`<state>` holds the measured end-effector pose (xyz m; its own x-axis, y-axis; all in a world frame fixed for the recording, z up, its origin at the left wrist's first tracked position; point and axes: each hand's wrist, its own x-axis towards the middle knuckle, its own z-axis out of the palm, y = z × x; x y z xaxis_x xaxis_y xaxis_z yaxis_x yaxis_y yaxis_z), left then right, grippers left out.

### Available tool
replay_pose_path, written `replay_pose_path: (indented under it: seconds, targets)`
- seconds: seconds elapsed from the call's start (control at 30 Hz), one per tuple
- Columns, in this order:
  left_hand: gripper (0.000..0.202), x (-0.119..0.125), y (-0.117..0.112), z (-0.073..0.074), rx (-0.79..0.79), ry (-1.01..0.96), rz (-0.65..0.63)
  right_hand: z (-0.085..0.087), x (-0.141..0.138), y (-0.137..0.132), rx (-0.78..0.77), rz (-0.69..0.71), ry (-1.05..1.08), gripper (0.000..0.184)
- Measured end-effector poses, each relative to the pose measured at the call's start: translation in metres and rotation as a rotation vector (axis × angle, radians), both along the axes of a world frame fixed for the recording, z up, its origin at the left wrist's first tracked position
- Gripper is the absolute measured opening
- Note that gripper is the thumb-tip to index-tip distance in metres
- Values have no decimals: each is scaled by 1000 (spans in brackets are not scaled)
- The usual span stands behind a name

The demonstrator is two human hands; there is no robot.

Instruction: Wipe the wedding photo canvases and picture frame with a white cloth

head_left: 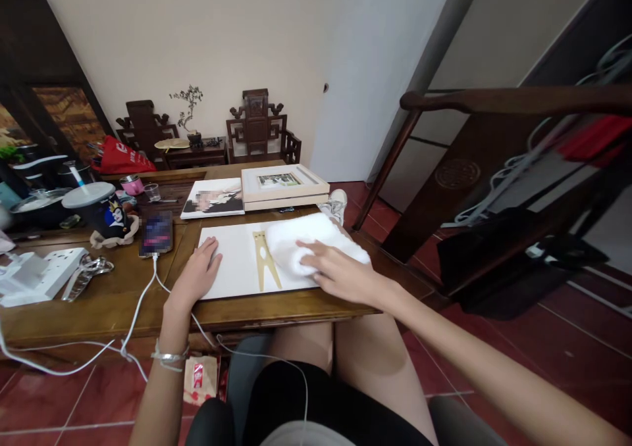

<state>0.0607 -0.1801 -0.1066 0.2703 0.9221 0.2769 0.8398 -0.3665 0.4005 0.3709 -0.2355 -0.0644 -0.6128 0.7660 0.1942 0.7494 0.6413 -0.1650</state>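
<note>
A white board [230, 275], which looks like the back of a picture frame, lies flat at the table's front edge. On its middle is a gold two-legged piece [265, 262], shaped like a frame stand. My left hand [200, 268] rests on the board's left edge, fingers stretched out and holding nothing. Over the board's right part spreads a fluffy white cloth [316, 229]. My right hand [340, 272] grips a bunched fold of this cloth, its fingers partly sunk in the pile. The board's right end is hidden beneath the cloth.
Behind the board lie a photo print panel [212, 199] and stacked light-wood frames [286, 193]. To the left are a phone [157, 233] with a white charging cable [143, 295], a lidded cup [101, 209] and a power strip [47, 275]. A wooden chair [454, 163] stands at right.
</note>
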Motion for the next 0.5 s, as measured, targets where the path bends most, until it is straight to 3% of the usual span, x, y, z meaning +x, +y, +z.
replay_pose_path:
  seconds: [0.13, 0.23, 0.33, 0.5]
  targets:
    - [53, 0, 0, 2, -11, 13, -12, 5, 6, -59, -44, 20, 17, 34]
    - [52, -2, 0, 2, -7, 14, -33, 6, 9, -75, -50, 47, 4, 41]
    - [50, -3, 0, 1, -1, 8, -33, 7, 8, -58, -54, 14, -8, 37]
    - [52, -4, 0, 1, -1, 18, -40, 7, -1, 22, -47, 14, -34, 31]
